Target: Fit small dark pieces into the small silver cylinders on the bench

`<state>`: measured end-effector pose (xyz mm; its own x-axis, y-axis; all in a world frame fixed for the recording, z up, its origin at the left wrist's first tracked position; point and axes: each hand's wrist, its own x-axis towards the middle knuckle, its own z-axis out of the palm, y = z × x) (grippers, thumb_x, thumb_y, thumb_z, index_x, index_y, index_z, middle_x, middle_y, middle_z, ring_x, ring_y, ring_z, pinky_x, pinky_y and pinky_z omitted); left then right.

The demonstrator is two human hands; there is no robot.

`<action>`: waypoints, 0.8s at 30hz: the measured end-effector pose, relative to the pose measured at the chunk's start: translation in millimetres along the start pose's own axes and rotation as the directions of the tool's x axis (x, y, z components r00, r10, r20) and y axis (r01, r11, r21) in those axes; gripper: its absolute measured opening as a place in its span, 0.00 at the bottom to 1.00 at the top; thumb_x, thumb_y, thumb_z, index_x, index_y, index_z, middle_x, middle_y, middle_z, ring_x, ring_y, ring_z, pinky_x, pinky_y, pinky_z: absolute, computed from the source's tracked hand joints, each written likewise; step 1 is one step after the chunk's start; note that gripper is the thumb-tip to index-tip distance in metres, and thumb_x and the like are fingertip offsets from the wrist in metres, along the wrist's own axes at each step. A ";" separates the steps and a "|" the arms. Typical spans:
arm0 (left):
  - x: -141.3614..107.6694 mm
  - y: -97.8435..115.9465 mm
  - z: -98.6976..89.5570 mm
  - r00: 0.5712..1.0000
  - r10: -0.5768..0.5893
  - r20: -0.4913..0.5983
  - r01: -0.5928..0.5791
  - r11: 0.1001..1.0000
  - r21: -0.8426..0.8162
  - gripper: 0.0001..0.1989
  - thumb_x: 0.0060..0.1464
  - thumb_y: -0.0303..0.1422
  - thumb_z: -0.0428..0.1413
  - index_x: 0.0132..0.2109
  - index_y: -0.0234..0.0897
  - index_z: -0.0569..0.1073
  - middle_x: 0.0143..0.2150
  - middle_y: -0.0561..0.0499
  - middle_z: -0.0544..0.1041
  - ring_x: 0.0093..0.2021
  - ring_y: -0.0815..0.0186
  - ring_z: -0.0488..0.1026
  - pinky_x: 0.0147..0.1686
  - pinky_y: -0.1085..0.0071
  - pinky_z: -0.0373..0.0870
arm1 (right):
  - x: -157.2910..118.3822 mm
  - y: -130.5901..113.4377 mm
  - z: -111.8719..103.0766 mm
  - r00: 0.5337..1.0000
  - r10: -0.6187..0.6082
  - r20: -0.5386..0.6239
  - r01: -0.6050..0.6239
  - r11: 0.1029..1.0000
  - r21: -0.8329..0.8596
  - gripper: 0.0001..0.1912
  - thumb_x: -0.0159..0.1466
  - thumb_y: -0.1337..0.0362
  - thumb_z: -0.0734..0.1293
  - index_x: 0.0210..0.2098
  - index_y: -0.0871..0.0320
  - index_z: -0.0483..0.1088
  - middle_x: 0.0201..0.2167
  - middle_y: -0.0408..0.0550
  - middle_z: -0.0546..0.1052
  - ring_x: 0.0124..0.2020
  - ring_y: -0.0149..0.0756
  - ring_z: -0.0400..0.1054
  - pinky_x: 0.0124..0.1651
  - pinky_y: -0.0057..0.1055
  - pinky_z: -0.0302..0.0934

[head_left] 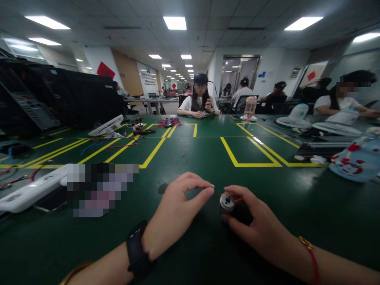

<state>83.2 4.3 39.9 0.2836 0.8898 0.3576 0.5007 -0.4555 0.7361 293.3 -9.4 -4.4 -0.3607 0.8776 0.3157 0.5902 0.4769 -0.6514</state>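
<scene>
A short silver metal cylinder (227,202), like a small motor body, has a round top with dark holes. My right hand (252,221) grips it from the side between thumb and fingers, over the green table (190,158). Just to its left, my left hand (185,202) is closed in a pinch, thumb and forefinger tips together. Anything between those tips is too small to make out. The left hand is apart from the cylinder. A dark watch is on the left wrist and a red cord on the right.
A white power strip (35,188) and a blurred-out item (101,190) lie to the left. Loose wires (170,122) and a white fan (107,126) sit farther back. At right are a patterned blue bag (358,158) and more fans. A person (200,99) sits across the table.
</scene>
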 end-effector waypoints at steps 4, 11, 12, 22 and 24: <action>-6.5 -19.5 1.6 0.986 -0.044 0.158 0.015 0.984 0.179 0.06 0.56 0.35 0.58 0.38 0.49 0.80 0.48 0.52 0.76 0.49 0.57 0.71 0.50 0.56 0.66 | -1.9 1.6 -1.0 0.999 -0.037 0.008 0.037 0.998 -0.053 0.22 0.61 0.63 0.63 0.54 0.52 0.58 0.49 0.48 0.68 0.46 0.33 0.66 0.48 0.32 0.66; -11.6 -27.5 10.6 0.971 -0.031 0.236 -0.051 0.941 0.335 0.08 0.55 0.37 0.59 0.41 0.57 0.80 0.54 0.54 0.74 0.55 0.52 0.67 0.53 0.48 0.60 | -1.7 -1.6 -0.6 0.996 -0.038 0.081 0.044 0.996 -0.083 0.24 0.62 0.64 0.63 0.57 0.48 0.56 0.52 0.45 0.66 0.51 0.31 0.64 0.54 0.33 0.63; -11.7 -27.1 10.4 0.971 -0.033 0.238 -0.049 0.942 0.332 0.09 0.55 0.37 0.58 0.42 0.57 0.80 0.54 0.54 0.74 0.56 0.52 0.66 0.54 0.47 0.60 | -1.1 -2.3 -0.9 0.995 -0.049 0.088 0.055 0.996 -0.074 0.23 0.62 0.64 0.63 0.57 0.48 0.57 0.52 0.45 0.67 0.51 0.30 0.64 0.54 0.32 0.63; -23.8 -49.8 -38.5 0.958 -0.152 0.244 0.099 0.971 0.217 0.16 0.59 0.42 0.53 0.53 0.51 0.74 0.61 0.51 0.68 0.59 0.54 0.66 0.57 0.53 0.63 | -31.0 59.1 -84.2 0.950 0.130 -0.283 -0.236 0.895 -0.379 0.29 0.59 0.47 0.65 0.57 0.49 0.61 0.49 0.50 0.72 0.36 0.38 0.72 0.34 0.32 0.70; -28.0 -57.7 -51.7 0.957 -0.182 0.225 0.127 0.963 0.236 0.17 0.60 0.43 0.52 0.54 0.51 0.72 0.61 0.52 0.67 0.59 0.54 0.67 0.57 0.54 0.64 | -50.5 94.0 -117.6 0.892 0.208 -0.403 -0.377 0.832 -0.406 0.29 0.58 0.45 0.65 0.55 0.50 0.64 0.40 0.53 0.75 0.22 0.33 0.69 0.20 0.28 0.64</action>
<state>4.1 7.2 17.2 0.3644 0.9278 0.0795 0.7117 -0.3326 0.6188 451.9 -3.1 -0.4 0.0917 0.9011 0.4239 0.9206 0.0855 -0.3810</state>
